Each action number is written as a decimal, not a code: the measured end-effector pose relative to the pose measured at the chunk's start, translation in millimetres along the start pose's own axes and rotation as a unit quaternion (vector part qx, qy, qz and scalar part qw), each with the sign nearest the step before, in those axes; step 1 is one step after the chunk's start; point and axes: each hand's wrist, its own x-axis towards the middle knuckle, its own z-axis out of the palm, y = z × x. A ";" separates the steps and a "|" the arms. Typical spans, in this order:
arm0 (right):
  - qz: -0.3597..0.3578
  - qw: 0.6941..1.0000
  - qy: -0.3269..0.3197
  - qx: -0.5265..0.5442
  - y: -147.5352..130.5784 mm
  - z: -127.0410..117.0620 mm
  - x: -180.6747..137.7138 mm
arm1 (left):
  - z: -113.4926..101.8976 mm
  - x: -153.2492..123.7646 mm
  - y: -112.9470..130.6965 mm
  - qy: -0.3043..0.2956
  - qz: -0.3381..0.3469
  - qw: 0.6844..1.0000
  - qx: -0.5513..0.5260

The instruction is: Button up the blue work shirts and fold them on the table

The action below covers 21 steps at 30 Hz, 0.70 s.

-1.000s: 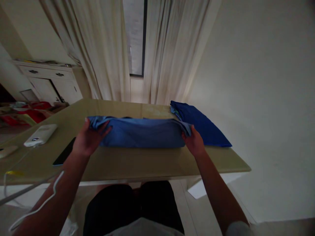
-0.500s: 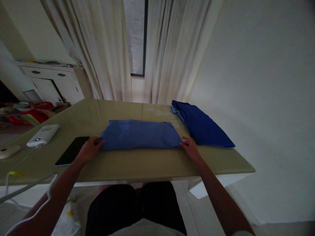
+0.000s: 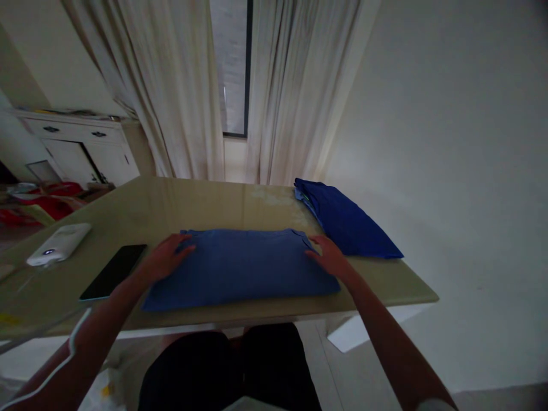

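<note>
A folded blue garment (image 3: 244, 268) lies flat near the table's front edge; its exact kind is not clear. Over its far left corner rests my left hand (image 3: 166, 260), thumb and fingers apart. My right hand (image 3: 330, 258) touches the far right corner in much the same way, fingers spread. Neither hand is closed round the cloth. Just behind my right hand sits a darker blue folded cloth (image 3: 351, 222), with some lighter blue fabric showing at its left edge.
The table (image 3: 188, 200) carries a black phone (image 3: 115, 271) left of my left hand and a white device (image 3: 60, 244) with a cable farther left. A white cord (image 3: 72, 342) crosses my left forearm. A wall (image 3: 449, 200) borders the right side, and curtains (image 3: 180, 85) hang behind.
The blue garment now reaches closer to the front edge and looks deeper front to back. My hands have gone from gripping its near corners to resting at its far corners.
</note>
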 end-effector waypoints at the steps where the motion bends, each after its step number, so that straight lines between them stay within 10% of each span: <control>1: -0.038 0.999 -0.032 -0.007 -8.6 10.5 22.7 | 8.0 16.6 7.6 -0.021 0.016 0.999 0.031; 9: -0.051 0.959 -0.277 -0.039 -22.8 48.9 123.2 | 24.6 89.8 31.7 -0.215 0.006 0.972 0.092; 16: 0.010 0.897 -0.439 0.043 -17.7 1.3 77.1 | 19.2 102.4 73.7 -0.273 0.078 0.959 -0.028; 21: 0.136 0.874 -0.463 0.062 19.5 -64.4 21.7 | 61.8 91.9 132.4 -0.340 0.161 0.925 -0.056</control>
